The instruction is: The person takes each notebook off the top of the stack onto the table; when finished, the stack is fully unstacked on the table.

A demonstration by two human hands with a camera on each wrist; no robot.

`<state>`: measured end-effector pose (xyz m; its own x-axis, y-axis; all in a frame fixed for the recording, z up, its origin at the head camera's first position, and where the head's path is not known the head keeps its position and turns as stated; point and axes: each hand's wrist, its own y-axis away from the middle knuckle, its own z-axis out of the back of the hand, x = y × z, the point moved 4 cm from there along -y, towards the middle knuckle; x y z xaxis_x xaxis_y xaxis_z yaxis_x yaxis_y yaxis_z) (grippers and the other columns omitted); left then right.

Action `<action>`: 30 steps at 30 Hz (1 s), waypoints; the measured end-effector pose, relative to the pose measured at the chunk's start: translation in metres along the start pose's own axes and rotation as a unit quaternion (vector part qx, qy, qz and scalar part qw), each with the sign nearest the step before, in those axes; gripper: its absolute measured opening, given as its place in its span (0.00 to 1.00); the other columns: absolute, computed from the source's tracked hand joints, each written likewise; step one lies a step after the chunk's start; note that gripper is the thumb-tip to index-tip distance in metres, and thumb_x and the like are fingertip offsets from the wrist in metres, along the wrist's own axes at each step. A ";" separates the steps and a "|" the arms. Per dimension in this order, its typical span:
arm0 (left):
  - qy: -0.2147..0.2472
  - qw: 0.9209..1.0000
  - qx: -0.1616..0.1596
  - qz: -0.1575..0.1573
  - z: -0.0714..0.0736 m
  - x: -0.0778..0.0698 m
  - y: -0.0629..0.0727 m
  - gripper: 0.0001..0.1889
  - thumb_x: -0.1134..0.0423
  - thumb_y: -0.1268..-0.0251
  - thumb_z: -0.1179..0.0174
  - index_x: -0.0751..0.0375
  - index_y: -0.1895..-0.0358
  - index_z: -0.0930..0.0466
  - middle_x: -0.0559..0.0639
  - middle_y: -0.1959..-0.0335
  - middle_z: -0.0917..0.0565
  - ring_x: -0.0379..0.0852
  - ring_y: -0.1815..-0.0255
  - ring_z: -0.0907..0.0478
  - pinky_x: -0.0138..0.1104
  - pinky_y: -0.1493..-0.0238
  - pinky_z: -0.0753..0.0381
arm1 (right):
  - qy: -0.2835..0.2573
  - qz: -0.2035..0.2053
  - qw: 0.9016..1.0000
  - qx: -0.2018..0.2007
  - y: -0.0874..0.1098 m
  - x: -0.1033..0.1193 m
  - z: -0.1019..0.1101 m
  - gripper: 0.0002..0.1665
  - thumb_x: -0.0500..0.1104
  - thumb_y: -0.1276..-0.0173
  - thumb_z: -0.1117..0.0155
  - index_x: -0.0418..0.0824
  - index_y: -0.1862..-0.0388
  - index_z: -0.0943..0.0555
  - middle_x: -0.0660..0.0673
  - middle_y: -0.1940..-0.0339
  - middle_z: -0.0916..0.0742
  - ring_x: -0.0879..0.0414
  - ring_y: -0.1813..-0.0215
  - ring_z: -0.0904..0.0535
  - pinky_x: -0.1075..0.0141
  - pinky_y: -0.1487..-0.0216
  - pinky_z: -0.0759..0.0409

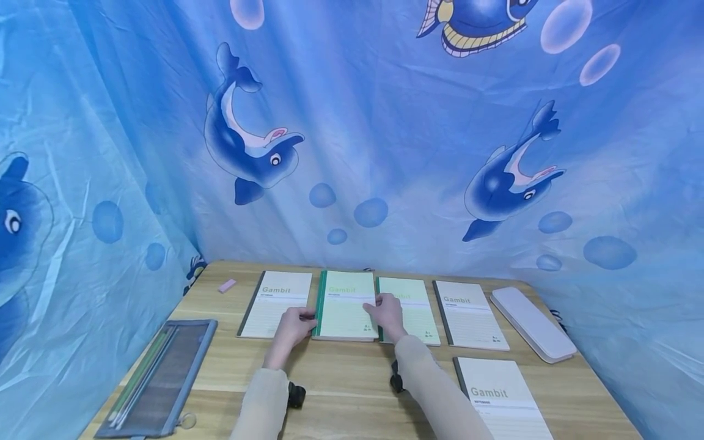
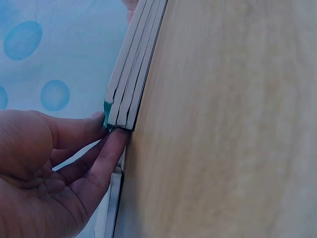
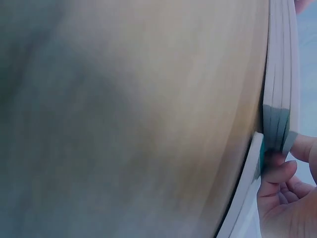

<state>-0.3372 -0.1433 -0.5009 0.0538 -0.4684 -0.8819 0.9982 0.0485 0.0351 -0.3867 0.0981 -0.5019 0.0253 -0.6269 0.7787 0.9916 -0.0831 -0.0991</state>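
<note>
A stack of several notebooks, the top one pale green with a green spine (image 1: pixel 346 315), lies in the middle of the row on the table. My left hand (image 1: pixel 294 327) holds its spine side near the lower corner. In the left wrist view, the thumb of the left hand (image 2: pixel 44 173) is on the upper spine edge and the fingers are lower down. At the opposite side, my right hand (image 1: pixel 387 315) grips the stack's edge, partly over the neighbouring pale green notebook (image 1: pixel 418 318). In the right wrist view, the right hand (image 3: pixel 292 198) has bent fingers against the stack's corner (image 3: pixel 280 89).
White notebooks with dark spines lie at left (image 1: pixel 275 315), right (image 1: pixel 473 324) and front right (image 1: pixel 500 379). A grey mesh pouch (image 1: pixel 187 366) with pencils is at left. A pink eraser (image 1: pixel 227 285) sits behind it. A white case (image 1: pixel 533 324) borders the right side. Printed blue cloth hangs around.
</note>
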 end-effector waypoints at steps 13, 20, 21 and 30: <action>-0.013 1.000 -0.009 -0.005 0.000 0.000 -0.001 0.15 0.77 0.39 0.38 0.75 0.47 0.19 0.61 0.59 0.15 0.52 0.58 0.18 0.41 0.57 0.15 | 0.000 -0.023 1.000 -0.002 0.001 -0.006 0.013 0.25 0.45 0.37 0.27 0.29 0.49 0.20 0.38 0.56 0.15 0.44 0.54 0.18 0.51 0.51 0.18; -0.001 1.000 0.001 -0.001 0.000 0.002 -0.001 0.16 0.77 0.37 0.40 0.75 0.46 0.20 0.62 0.57 0.16 0.51 0.58 0.18 0.39 0.60 0.14 | -0.008 -0.015 1.000 -0.006 0.002 -0.009 0.017 0.24 0.44 0.37 0.28 0.27 0.50 0.20 0.38 0.58 0.15 0.44 0.55 0.18 0.52 0.53 0.17; -0.001 1.000 0.002 -0.001 0.000 0.003 -0.001 0.16 0.77 0.37 0.40 0.75 0.46 0.20 0.62 0.57 0.16 0.52 0.57 0.18 0.39 0.60 0.14 | -0.009 -0.016 1.000 -0.004 0.002 -0.009 0.018 0.24 0.44 0.37 0.28 0.27 0.50 0.21 0.37 0.58 0.15 0.44 0.54 0.18 0.52 0.52 0.17; 0.000 1.000 -0.005 0.003 -0.002 0.004 -0.003 0.16 0.76 0.38 0.39 0.74 0.46 0.19 0.61 0.56 0.15 0.51 0.58 0.18 0.39 0.60 0.14 | -0.014 -0.020 1.000 0.016 0.002 -0.015 0.025 0.26 0.45 0.36 0.29 0.27 0.47 0.22 0.32 0.52 0.15 0.38 0.48 0.19 0.49 0.48 0.18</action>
<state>-0.3404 -0.1442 -0.5056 0.0606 -0.4674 -0.8819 0.9975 0.0609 0.0362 -0.3823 0.1270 -0.4981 -0.0111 -0.6011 0.7991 0.9954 -0.0823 -0.0481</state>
